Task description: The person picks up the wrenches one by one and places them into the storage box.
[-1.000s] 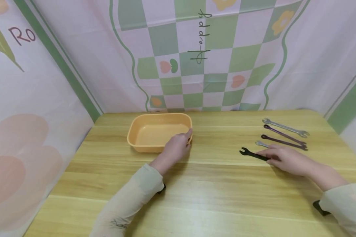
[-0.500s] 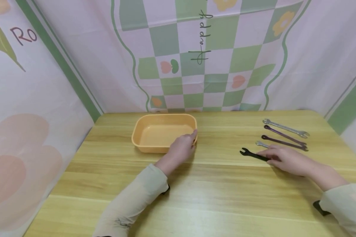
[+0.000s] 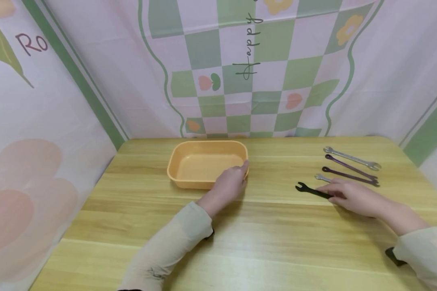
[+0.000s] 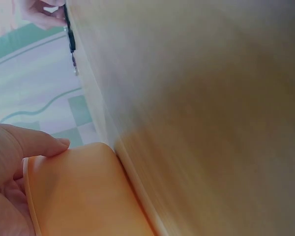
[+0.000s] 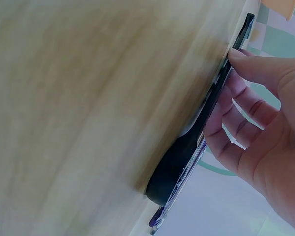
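Note:
In the head view my left hand [image 3: 227,185] grips the right-hand rim of an orange-yellow plastic basin [image 3: 191,184], which sits on the table with nothing inside it. The left wrist view shows the thumb [image 4: 54,144] against the outside of the basin's wall [image 4: 83,191], the other fingers over the rim. My right hand [image 3: 358,198] pinches a black open-end wrench [image 3: 313,191] by its shaft, low over the table. In the right wrist view its wide end [image 5: 169,172] points away from the thumb. A small silver wrench [image 3: 323,177] lies just behind, partly covered by the right hand.
Beyond the right hand lie a large silver wrench [image 3: 351,158], a purple wrench [image 3: 351,167] and a dark wrench [image 3: 349,176], roughly side by side. The wooden table [image 3: 262,242] ends against a patterned cloth [image 3: 236,105] at the back.
The basin has slid to the right across the table, with my left hand moving along on its rim. My right hand and the black wrench have stayed in place.

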A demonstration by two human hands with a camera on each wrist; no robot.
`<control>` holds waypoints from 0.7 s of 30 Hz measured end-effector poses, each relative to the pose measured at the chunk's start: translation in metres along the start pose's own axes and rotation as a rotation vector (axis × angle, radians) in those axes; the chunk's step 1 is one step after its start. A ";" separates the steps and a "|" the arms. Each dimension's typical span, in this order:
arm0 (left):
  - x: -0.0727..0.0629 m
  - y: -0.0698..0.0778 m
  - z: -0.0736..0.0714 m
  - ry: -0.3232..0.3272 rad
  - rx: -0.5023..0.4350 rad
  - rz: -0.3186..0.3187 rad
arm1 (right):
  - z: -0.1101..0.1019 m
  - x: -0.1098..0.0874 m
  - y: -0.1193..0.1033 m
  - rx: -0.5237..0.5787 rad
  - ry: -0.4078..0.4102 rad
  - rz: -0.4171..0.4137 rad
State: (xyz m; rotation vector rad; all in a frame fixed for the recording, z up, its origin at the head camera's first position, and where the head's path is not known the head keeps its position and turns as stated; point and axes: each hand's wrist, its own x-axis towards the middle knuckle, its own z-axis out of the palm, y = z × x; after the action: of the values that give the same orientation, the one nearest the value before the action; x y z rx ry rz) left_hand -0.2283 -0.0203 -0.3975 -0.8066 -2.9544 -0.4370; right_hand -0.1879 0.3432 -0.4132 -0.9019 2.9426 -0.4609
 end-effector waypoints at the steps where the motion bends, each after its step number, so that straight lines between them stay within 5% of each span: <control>1: 0.000 0.001 0.000 -0.002 -0.002 0.001 | 0.000 0.000 0.000 0.000 0.001 0.000; 21: 0.008 0.016 0.004 -0.017 -0.004 0.027 | 0.000 0.000 0.001 0.005 0.002 0.024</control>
State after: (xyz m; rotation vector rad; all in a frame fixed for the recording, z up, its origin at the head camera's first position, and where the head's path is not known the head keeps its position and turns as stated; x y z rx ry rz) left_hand -0.2269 -0.0024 -0.3965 -0.8540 -2.9550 -0.4370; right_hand -0.1878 0.3437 -0.4139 -0.8658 2.9491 -0.4682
